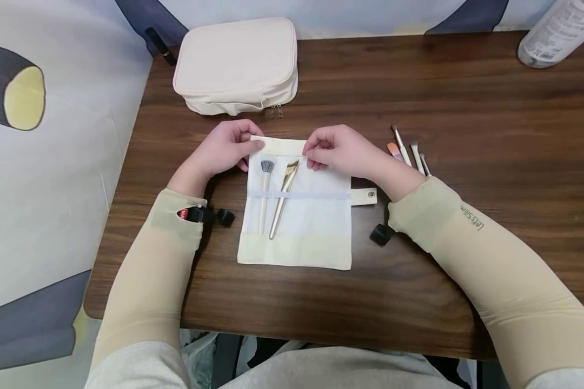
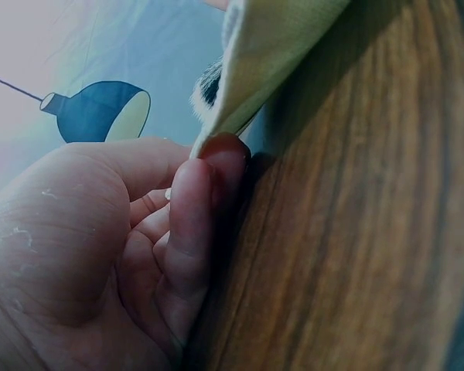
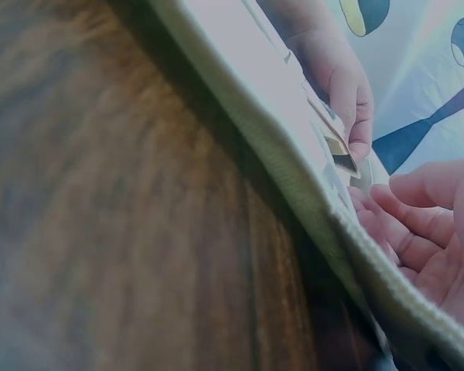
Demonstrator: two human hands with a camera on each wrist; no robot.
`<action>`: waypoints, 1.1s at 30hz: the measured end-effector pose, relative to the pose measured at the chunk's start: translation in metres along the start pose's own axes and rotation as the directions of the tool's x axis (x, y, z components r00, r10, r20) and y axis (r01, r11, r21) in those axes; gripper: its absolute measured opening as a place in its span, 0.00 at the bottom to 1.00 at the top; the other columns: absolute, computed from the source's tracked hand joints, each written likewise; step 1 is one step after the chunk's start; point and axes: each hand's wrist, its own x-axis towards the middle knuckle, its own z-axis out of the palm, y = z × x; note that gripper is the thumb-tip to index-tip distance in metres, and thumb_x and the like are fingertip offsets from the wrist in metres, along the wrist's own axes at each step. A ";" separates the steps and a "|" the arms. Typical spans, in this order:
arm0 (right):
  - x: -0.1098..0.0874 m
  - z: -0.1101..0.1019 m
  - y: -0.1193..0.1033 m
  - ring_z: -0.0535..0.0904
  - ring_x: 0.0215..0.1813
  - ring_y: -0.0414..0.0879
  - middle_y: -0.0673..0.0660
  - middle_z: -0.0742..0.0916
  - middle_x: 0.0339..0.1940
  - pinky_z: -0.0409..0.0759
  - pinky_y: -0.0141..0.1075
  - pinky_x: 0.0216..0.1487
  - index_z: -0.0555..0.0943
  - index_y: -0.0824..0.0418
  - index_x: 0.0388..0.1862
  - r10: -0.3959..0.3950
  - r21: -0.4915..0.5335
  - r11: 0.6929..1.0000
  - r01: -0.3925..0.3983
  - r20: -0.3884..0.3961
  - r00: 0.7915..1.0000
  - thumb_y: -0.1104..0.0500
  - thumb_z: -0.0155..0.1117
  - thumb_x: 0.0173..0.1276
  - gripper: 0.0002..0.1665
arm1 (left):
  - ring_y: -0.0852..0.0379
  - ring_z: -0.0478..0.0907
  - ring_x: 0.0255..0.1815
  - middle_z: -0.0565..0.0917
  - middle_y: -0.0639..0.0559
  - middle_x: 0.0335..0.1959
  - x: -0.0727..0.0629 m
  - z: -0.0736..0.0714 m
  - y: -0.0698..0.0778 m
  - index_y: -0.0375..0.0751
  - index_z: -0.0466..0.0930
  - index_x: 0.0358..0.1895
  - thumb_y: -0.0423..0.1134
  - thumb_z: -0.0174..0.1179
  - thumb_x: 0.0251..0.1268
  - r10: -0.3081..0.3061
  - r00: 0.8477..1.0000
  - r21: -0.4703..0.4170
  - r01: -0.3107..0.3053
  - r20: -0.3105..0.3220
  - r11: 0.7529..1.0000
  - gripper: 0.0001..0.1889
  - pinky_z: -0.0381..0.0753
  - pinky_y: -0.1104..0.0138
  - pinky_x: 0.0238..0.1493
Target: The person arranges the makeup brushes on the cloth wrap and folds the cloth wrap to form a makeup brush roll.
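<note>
In the head view a cream fabric brush roll [image 1: 316, 227] lies unrolled, its top flap [image 1: 283, 146] folded down. A fluffy grey-tipped makeup brush [image 1: 264, 181] and a gold-ended slanted brush [image 1: 283, 200] sit under its pale elastic band [image 1: 316, 195]. The left hand [image 1: 229, 147] pinches the roll's upper left corner, thumb on top; the left wrist view shows this corner raised between thumb [image 2: 192, 209] and finger. At the flap, the right hand [image 1: 338, 150] touches the fabric with loosely bent fingers [image 3: 410, 232], its thumb apart from them in the right wrist view. It hides the roll's upper right corner.
Several makeup brushes [image 1: 404, 148] lie beyond the right forearm. A snap tab [image 1: 365, 196] sticks out from the roll's right side. Behind stand a cream zipped case [image 1: 236, 59] and a black tube [image 1: 159, 46]. A clear labelled bottle [image 1: 562, 35] stands at the back right.
</note>
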 end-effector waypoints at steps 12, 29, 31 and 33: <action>0.001 -0.003 0.002 0.86 0.35 0.48 0.59 0.88 0.32 0.86 0.33 0.41 0.83 0.66 0.43 0.022 -0.001 1.000 -0.022 0.004 1.000 0.61 0.62 0.77 0.08 | 0.60 0.81 0.25 0.86 0.52 0.30 0.000 0.001 -0.001 0.36 0.80 0.47 0.37 0.61 0.75 -0.006 1.000 0.015 0.006 -0.008 1.000 0.07 0.86 0.65 0.22; -0.002 -0.008 0.004 0.84 0.33 0.49 0.57 0.87 0.28 0.85 0.34 0.36 0.84 0.63 0.42 0.092 -0.065 0.993 -0.094 -0.030 0.995 0.58 0.61 0.78 0.09 | 0.58 0.81 0.24 0.87 0.51 0.30 -0.001 0.003 -0.004 0.36 0.80 0.48 0.37 0.61 0.75 -0.008 1.000 0.016 0.008 -0.004 1.000 0.08 0.86 0.65 0.22; -0.001 -0.010 0.003 0.84 0.32 0.49 0.57 0.87 0.28 0.84 0.34 0.35 0.84 0.62 0.42 0.091 -0.070 0.993 -0.093 -0.035 0.995 0.58 0.61 0.78 0.09 | 0.59 0.80 0.24 0.86 0.52 0.30 -0.001 0.002 -0.003 0.37 0.80 0.48 0.37 0.61 0.75 -0.002 1.000 0.021 0.002 -0.011 1.000 0.07 0.86 0.65 0.22; -0.001 -0.010 0.005 0.84 0.32 0.49 0.57 0.86 0.28 0.84 0.34 0.35 0.83 0.62 0.42 0.095 -0.066 0.993 -0.097 -0.036 0.995 0.58 0.60 0.78 0.09 | 0.59 0.80 0.23 0.86 0.52 0.30 -0.001 0.002 -0.003 0.38 0.80 0.48 0.37 0.61 0.75 -0.001 1.000 0.020 0.001 -0.009 1.000 0.07 0.86 0.65 0.22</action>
